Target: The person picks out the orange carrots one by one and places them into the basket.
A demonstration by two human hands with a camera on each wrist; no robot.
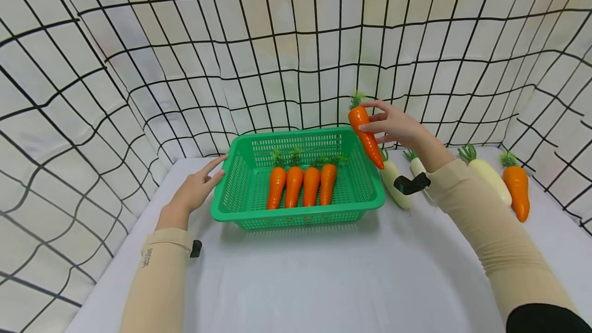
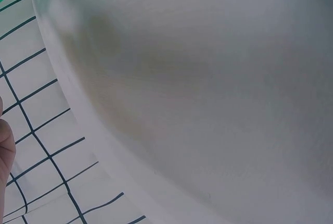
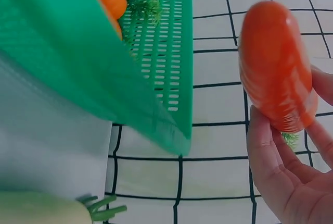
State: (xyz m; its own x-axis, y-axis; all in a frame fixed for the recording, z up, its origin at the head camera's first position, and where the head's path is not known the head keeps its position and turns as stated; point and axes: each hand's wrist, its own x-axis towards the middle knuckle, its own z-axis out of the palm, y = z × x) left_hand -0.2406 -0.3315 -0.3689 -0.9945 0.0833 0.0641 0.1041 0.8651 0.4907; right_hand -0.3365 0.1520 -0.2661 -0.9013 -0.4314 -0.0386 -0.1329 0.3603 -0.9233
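Note:
Above the right rim of a green basket (image 1: 296,213), my right hand (image 1: 392,123) grips a toy carrot (image 1: 365,130), its leafy top up and its tip slanting down to the right. Up close in the right wrist view, the carrot (image 3: 273,62) is pinched between thumb and fingers of the hand (image 3: 291,177). Several more carrots (image 1: 302,186) lie side by side in the basket, leaves toward the back. My left hand (image 1: 194,189) rests with extended fingers at the basket's left rim; only a sliver of the hand (image 2: 6,151) appears in the left wrist view.
Right of the basket lie a pale green-white radish (image 1: 393,181), a slim white radish (image 1: 418,167) partly behind the right arm, another pale radish (image 1: 490,181) and an orange carrot (image 1: 517,189). White cloth with a black grid (image 1: 296,50) walls the white table (image 1: 296,276).

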